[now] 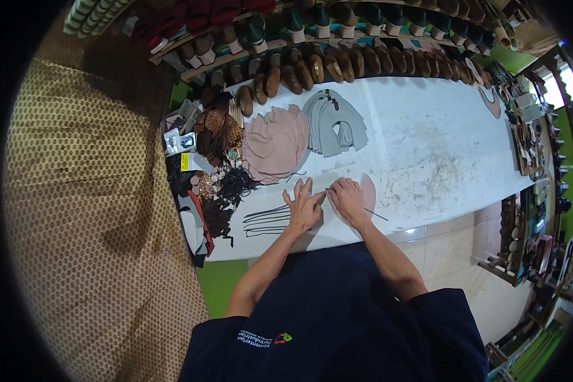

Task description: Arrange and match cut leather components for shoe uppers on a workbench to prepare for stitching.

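Head view: below and right of the pink stack (275,141), the left hand (305,207) spreads open; the right hand (347,202) bunches its fingers, grip unclear, at the thin dark strip (378,216) beside a pink piece (368,190). Keeping the strip straight should help.

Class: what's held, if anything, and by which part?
A dark strip shows by the right hand; whether that or the left hand grips anything cannot be told.

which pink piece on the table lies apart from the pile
The single pink piece beside the right hand; the other pink pieces overlap in the round pile left of the grey stack.
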Demonstrator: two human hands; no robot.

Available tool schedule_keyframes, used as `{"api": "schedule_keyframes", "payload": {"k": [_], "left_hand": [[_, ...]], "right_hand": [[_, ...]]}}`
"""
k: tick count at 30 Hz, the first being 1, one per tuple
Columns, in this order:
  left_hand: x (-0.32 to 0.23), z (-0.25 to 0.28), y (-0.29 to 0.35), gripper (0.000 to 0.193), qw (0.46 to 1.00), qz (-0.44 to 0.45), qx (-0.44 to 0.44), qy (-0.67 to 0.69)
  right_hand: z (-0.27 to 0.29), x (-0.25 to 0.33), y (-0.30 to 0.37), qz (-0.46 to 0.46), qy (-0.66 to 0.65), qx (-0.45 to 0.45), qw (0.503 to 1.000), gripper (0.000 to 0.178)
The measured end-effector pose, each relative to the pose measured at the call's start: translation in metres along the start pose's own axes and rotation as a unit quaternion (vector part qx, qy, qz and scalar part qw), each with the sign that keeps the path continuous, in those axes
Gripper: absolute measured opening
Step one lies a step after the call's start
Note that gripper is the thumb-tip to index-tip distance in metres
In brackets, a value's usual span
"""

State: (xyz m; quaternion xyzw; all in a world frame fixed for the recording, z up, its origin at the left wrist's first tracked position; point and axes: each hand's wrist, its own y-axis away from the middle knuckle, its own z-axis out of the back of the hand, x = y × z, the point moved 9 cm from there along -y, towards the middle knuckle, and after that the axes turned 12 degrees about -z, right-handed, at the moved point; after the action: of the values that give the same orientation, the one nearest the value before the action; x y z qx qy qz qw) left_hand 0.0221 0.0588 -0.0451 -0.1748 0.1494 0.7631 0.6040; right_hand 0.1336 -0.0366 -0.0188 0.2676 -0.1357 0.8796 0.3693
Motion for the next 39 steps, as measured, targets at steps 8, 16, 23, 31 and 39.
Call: {"api": "schedule_keyframes", "payload": {"k": [8,16,23,31,39], "left_hand": [[-0.014,0.009,-0.006,0.06,1.0,-0.019,0.021,-0.008],[-0.016,0.007,-0.005,0.063,0.995,-0.056,0.063,-0.063],[-0.022,0.011,-0.006,0.062,0.994,-0.068,0.05,-0.068],[-0.032,0.009,-0.009,0.062,0.993,-0.08,0.064,-0.065],[-0.033,0.008,-0.01,0.061,0.987,-0.097,0.071,-0.106]], "right_hand": [[-0.001,-0.001,-0.001,-0.003,0.021,-0.005,1.0,0.014],[0.02,-0.014,0.006,-0.094,-0.097,0.01,0.991,0.018],[0.04,-0.029,0.035,-0.045,-0.008,-0.039,0.998,0.015],[0.036,-0.028,0.029,-0.029,0.041,-0.069,0.996,0.01],[0.046,-0.02,0.032,-0.055,-0.016,-0.054,0.997,0.013]]}}
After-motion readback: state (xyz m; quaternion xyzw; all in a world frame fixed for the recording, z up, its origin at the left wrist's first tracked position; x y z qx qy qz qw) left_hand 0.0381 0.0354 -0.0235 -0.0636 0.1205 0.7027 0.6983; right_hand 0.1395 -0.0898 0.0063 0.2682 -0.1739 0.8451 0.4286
